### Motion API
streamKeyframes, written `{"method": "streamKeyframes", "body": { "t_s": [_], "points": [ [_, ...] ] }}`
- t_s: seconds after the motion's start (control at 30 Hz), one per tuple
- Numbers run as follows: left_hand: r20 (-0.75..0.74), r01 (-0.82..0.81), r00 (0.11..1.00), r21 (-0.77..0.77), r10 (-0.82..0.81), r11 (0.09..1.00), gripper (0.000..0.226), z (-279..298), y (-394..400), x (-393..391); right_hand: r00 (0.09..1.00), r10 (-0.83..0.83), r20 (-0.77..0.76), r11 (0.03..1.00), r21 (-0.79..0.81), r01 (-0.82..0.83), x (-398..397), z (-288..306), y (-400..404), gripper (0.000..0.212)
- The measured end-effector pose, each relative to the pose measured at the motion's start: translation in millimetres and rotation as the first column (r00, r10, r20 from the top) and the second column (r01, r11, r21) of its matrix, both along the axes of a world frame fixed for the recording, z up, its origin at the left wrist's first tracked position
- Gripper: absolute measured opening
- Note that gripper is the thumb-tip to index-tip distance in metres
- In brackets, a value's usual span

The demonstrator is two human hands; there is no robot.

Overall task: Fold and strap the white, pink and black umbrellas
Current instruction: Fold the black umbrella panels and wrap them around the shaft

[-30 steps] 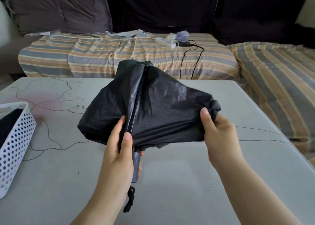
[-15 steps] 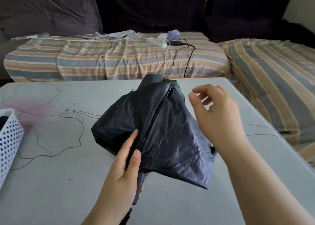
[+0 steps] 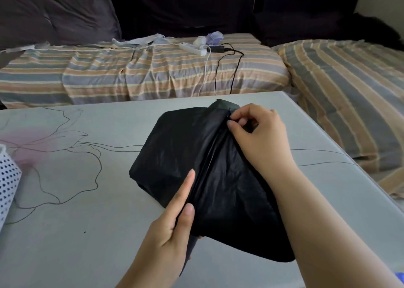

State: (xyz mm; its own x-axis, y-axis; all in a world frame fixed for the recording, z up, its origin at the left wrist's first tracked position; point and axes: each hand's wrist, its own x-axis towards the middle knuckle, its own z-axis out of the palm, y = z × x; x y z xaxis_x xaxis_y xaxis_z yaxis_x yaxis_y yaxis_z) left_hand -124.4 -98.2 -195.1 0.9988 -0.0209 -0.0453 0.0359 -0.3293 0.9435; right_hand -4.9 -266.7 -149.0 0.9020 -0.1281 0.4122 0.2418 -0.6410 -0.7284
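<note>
A collapsed black umbrella (image 3: 175, 156) with loose, crumpled canopy fabric is held over the grey table (image 3: 76, 233), its tip pointing away from me. My left hand (image 3: 172, 228) grips the umbrella near its grey handle end, fingers lying along a rib. My right hand (image 3: 255, 134) pinches a fold of the black fabric near the umbrella's tip. No white or pink umbrella is in view.
A white perforated basket (image 3: 7, 183) stands at the table's left edge. Beyond the table runs a sofa with striped covers (image 3: 131, 78), carrying a white power strip (image 3: 193, 48), cables and dark cushions. A striped cushion (image 3: 349, 91) lies to the right.
The umbrella has come down closer to the table. My right hand let go of the canopy's right edge, lifted open, and now pinches fabric near the tip.
</note>
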Motion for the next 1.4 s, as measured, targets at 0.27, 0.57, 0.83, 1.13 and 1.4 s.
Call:
{"method": "streamKeyframes", "body": {
  "t_s": [0.27, 0.57, 0.83, 1.13, 1.4],
  "points": [
    [0.113, 0.001, 0.994, -0.042, 0.004, 0.999, 0.040, -3.4, 6.9, 10.3, 0.963, -0.165, -0.212, 0.933, 0.282, 0.222, -2.7, -12.5, -7.5, 0.022],
    [0.079, -0.032, 0.996, -0.081, 0.039, 0.996, 0.037, 5.7, 9.2, 15.2, 0.929, 0.257, -0.266, 0.741, 0.672, -0.013, -4.3, -4.3, -8.9, 0.028],
    [0.105, -0.080, 0.990, -0.164, 0.098, 0.983, 0.033, 9.7, 4.3, 19.1, 0.993, 0.087, -0.077, 0.908, 0.417, -0.047, 0.2, 6.2, -12.4, 0.033],
    [0.082, -0.096, 0.990, -0.186, 0.113, 0.978, 0.030, 32.7, 17.5, 26.5, 0.988, 0.032, -0.153, 0.989, 0.146, -0.009, 22.2, 36.7, -8.9, 0.038],
    [0.034, -0.330, 0.935, -0.280, 0.353, 0.901, 0.035, 38.5, 31.6, 38.1, 0.936, -0.145, -0.320, 0.959, 0.186, 0.212, -28.7, 32.0, 12.4, 0.048]
  ]
}}
